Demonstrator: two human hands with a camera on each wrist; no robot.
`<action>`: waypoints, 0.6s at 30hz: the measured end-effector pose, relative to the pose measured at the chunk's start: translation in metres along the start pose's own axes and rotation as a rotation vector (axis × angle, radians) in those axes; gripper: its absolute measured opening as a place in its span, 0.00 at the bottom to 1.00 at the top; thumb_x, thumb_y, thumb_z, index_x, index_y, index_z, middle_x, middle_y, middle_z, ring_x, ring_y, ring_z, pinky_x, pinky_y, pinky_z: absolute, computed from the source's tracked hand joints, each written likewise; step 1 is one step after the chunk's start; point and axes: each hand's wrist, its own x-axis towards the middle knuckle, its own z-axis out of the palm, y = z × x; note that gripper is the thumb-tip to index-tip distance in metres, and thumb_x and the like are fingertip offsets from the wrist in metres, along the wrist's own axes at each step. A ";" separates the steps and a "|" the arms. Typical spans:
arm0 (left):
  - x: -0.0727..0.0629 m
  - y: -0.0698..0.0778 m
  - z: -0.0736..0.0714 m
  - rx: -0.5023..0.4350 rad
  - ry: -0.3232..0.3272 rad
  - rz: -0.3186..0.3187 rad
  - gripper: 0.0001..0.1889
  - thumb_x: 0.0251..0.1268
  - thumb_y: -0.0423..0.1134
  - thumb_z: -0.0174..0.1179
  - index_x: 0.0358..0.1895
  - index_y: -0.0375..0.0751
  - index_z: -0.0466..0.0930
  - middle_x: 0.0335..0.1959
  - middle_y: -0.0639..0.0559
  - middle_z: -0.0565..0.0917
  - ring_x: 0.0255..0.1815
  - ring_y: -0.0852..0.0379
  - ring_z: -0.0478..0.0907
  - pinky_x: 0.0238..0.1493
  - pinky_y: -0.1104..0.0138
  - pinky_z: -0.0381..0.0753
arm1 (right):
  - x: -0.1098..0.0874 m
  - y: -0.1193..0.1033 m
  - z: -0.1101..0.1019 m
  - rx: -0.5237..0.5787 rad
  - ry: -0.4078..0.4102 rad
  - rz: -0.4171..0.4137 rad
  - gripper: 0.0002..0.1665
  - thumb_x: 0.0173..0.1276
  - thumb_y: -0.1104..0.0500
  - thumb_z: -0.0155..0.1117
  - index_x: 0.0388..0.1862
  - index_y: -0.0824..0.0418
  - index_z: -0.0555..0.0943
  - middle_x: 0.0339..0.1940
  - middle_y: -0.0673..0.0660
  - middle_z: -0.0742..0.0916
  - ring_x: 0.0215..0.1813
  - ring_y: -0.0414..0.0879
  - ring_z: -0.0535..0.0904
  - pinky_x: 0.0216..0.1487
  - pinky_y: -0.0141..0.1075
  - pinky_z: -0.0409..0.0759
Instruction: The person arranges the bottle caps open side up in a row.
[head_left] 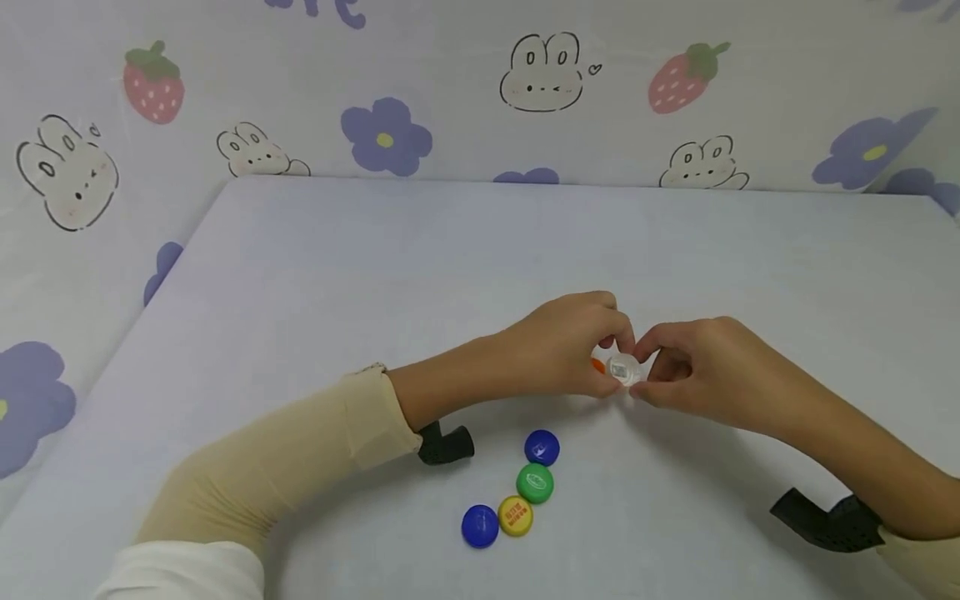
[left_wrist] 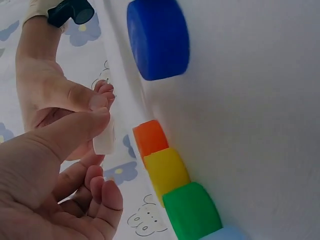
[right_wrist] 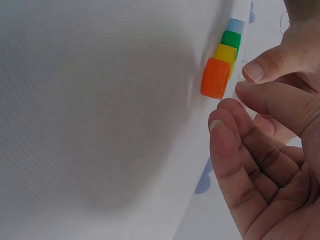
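A small clear whitish cap (head_left: 624,369) is held between the fingertips of both hands. My left hand (head_left: 562,348) pinches it from the left, thumb and index finger at its edge. From the other side, my right hand (head_left: 708,371) pinches its right edge with thumb and index finger. In the left wrist view the pale cap (left_wrist: 104,140) shows beneath the two thumbs. An orange cap (right_wrist: 216,78) stands on the table close by, partly covered by the left fingers in the head view. Yellow (right_wrist: 226,52), green (right_wrist: 231,40) and light blue (right_wrist: 236,25) caps line up with it.
Nearer the front of the white table (head_left: 360,250) lie a blue cap (head_left: 542,447), a green cap (head_left: 536,483), a yellow cap (head_left: 515,516) and another blue cap (head_left: 480,526). A patterned cloth (head_left: 450,75) hangs behind the table.
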 end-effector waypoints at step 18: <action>0.011 0.004 0.012 0.168 -0.051 -0.079 0.16 0.64 0.47 0.72 0.52 0.45 0.87 0.40 0.57 0.76 0.43 0.60 0.71 0.39 0.74 0.70 | 0.000 0.009 0.007 -0.021 -0.010 -0.016 0.16 0.60 0.62 0.78 0.45 0.63 0.84 0.25 0.39 0.87 0.29 0.36 0.82 0.31 0.33 0.80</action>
